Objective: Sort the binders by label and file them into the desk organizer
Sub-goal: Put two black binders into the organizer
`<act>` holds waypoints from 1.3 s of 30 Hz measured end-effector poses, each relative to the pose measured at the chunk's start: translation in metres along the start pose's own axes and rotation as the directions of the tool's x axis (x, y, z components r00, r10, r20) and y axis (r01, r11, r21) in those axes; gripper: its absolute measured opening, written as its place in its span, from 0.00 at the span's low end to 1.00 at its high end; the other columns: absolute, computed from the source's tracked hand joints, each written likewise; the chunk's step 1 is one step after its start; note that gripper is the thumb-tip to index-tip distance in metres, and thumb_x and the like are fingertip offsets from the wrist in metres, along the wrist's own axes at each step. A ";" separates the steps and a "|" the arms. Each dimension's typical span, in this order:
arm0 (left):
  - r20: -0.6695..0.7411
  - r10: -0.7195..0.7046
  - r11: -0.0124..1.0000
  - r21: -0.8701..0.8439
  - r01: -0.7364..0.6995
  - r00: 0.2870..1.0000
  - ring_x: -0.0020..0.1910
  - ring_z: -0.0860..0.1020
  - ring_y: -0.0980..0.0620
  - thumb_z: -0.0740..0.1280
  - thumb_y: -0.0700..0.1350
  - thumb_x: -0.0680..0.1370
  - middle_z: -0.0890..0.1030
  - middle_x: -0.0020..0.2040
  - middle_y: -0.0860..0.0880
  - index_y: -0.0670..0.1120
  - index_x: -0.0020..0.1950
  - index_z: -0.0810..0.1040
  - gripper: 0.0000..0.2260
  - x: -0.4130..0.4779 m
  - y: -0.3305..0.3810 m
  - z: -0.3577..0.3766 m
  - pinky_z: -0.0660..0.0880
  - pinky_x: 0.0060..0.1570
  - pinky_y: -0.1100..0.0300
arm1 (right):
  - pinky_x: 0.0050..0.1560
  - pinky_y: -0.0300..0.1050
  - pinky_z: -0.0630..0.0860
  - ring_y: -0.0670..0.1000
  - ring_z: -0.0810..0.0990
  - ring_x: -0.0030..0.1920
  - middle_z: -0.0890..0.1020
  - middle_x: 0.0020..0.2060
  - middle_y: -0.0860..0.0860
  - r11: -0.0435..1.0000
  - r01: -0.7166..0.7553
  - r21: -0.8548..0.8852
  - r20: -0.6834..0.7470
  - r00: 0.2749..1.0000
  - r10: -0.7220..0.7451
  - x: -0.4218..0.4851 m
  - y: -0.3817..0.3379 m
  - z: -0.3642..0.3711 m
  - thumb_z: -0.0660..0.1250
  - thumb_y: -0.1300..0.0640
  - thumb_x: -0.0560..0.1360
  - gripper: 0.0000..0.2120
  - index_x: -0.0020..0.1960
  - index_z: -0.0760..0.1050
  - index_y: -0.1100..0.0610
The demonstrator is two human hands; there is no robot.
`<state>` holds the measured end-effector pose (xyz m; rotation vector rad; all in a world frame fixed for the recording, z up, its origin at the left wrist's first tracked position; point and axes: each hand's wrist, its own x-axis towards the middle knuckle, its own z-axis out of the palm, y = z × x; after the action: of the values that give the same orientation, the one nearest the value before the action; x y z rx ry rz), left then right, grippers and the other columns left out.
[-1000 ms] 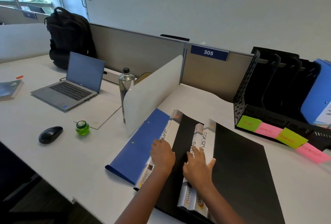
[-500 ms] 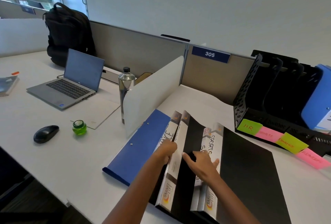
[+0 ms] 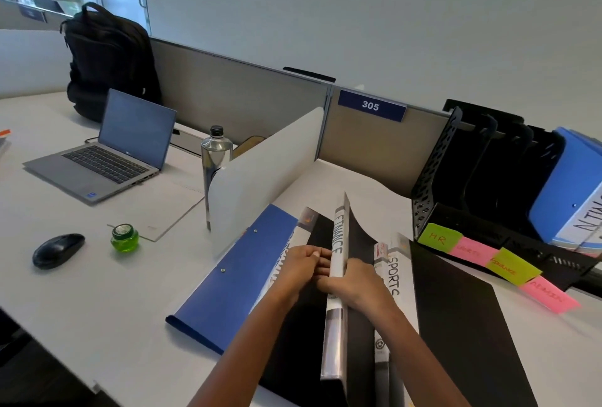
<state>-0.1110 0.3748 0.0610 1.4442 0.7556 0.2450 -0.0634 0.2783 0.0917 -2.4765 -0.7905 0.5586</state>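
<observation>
At the left of the white desk (image 3: pixel 97 302) lie a black mouse (image 3: pixel 58 249) and a small green jar (image 3: pixel 124 238). Near the middle, a blue binder (image 3: pixel 234 273) lies flat. Just right of it, the left hand (image 3: pixel 301 268) curls its fingers against the white spine of the FINANCE binder (image 3: pixel 338 253), which stands on its edge. The right hand (image 3: pixel 358 283) grips the same spine from the other side. Beside it, the SPORTS binder (image 3: pixel 395 270) lies flat. At the far right stands the black desk organizer (image 3: pixel 433 185), with coloured sticky notes (image 3: pixel 439 239) along its front and a light blue binder (image 3: pixel 566 185) in its rightmost slot.
</observation>
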 end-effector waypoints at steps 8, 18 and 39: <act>-0.244 0.081 0.647 0.750 0.136 0.966 0.64 0.71 0.43 0.59 0.43 0.79 0.71 0.65 0.41 0.41 0.65 0.70 0.15 0.006 -0.039 -0.028 0.71 0.62 0.54 | 0.46 0.37 0.70 0.53 0.78 0.57 0.77 0.60 0.55 1.000 -0.010 -0.029 0.007 1.000 0.010 -0.011 -0.001 0.022 0.68 0.49 0.70 0.24 0.62 0.71 0.61; -0.242 -0.098 0.762 0.606 0.229 0.965 0.62 0.73 0.43 0.58 0.44 0.79 0.73 0.63 0.39 0.39 0.62 0.69 0.14 0.009 -0.041 -0.034 0.72 0.60 0.54 | 0.44 0.36 0.68 0.53 0.77 0.59 0.77 0.61 0.55 0.998 0.014 -0.059 0.002 1.000 -0.014 -0.012 0.001 0.036 0.68 0.49 0.71 0.24 0.62 0.70 0.60; -0.040 -0.003 0.991 0.133 0.009 0.999 0.32 0.75 0.54 0.65 0.46 0.77 0.76 0.35 0.49 0.42 0.40 0.75 0.09 0.004 0.008 -0.022 0.73 0.33 0.64 | 0.27 0.25 0.62 0.47 0.74 0.42 0.81 0.54 0.53 0.992 0.126 0.021 -0.200 0.972 -0.119 -0.010 -0.014 0.001 0.68 0.50 0.70 0.21 0.59 0.74 0.58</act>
<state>-0.1190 0.3958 0.0688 1.5663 0.8211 0.2228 -0.0773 0.2821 0.1013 -2.3871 -0.8385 0.2727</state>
